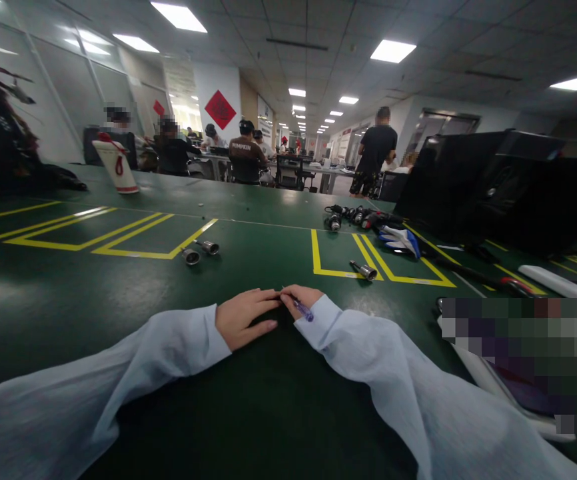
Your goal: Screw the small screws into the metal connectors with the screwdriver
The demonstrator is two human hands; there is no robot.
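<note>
My right hand (306, 295) is closed around a small screwdriver with a clear purple handle (304, 311); the handle sticks out toward my sleeve. The shaft is mostly hidden by the fingers. Beside it, my left hand (246, 317) lies with its fingers stretched out and thumb apart, fingertips meeting the right hand's fingers near the tool's front end. Beyond the left hand lie two metal cup-shaped pieces with stems (191, 256) (209, 247). A similar metal cup-shaped piece (364, 270) rests farther out, beyond my right hand.
Yellow tape outlines (131, 253) mark the green table (253, 257). Black connectors (336, 220) and blue-white gloves (398, 241) lie at the far right. A white cup (117, 167) stands far left. A blurred-out, white-edged device (468, 357) is at right. People sit and stand beyond the table.
</note>
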